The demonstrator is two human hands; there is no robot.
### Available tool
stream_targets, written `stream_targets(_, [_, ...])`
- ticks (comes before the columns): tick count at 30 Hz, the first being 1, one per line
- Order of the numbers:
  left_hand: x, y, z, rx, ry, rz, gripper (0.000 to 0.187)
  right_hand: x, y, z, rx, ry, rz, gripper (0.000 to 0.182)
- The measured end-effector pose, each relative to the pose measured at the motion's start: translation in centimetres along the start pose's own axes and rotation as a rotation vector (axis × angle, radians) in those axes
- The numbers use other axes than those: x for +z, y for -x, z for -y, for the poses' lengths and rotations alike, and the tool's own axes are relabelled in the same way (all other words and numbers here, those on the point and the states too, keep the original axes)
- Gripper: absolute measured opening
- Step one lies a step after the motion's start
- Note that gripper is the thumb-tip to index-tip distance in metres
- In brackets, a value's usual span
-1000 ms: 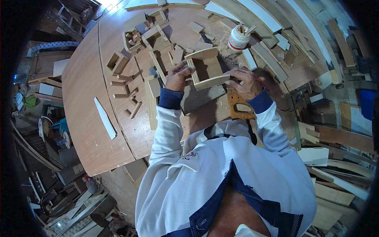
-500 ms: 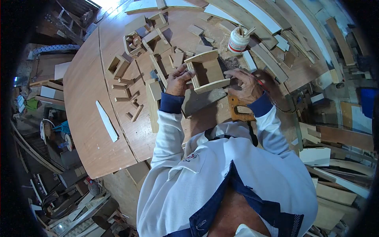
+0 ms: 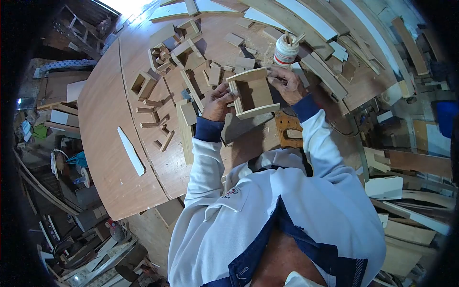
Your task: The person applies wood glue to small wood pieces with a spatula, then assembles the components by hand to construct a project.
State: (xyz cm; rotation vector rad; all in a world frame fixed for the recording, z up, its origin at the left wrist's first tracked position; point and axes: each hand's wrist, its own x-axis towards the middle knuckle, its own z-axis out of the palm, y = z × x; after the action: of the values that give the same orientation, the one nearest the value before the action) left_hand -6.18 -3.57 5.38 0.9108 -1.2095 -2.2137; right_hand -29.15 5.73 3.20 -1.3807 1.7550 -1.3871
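A small open wooden box (image 3: 256,93) with raised side boards is held up over the table, its inside facing me. My left hand (image 3: 219,101) is closed on its left end, thumb at the edge board. At the far right corner is my right hand (image 3: 289,86), with bent fingers drawn together right by the end of the upper side board; what they pinch, if anything, I cannot tell. Under the box lies a grey-brown board (image 3: 244,126). A handsaw's wooden handle (image 3: 289,130) sits below my right hand, near my waist.
A white tub (image 3: 286,50) holding sticks stands beyond my right hand. Several small wooden boxes (image 3: 187,53) and offcuts (image 3: 164,140) lie to the left, near a pointed white strip (image 3: 131,150). Long boards (image 3: 306,26) are stacked along the far right edge.
My right hand has moved away from me, from the box's near right corner to its far right corner, uncovering more of the saw handle. My left hand keeps its hold; the box has tilted slightly.
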Motion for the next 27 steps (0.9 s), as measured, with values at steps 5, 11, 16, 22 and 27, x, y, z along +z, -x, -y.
stream_targets(5, [-0.4,-0.2,0.3,-0.016,0.016,-0.008,0.035,0.3,0.3,0.2,0.063,0.033,0.074,0.027])
stream_targets(11, [-0.8,-0.6,0.9,-0.043,-0.030,-0.040,0.043,0.4,0.5,-0.2,0.067,0.102,0.047,0.027])
stream_targets(16, [-1.0,-0.7,1.2,-0.034,-0.022,-0.048,0.046,0.4,0.6,-0.2,0.068,0.068,0.048,0.027])
stream_targets(22, [-0.8,-0.5,1.0,-0.034,-0.011,-0.035,0.042,0.3,0.7,-0.4,0.110,0.086,0.058,0.026])
stream_targets(27, [-1.1,-0.6,1.0,-0.017,0.018,0.008,0.041,0.4,1.0,0.0,0.121,0.088,0.057,0.025])
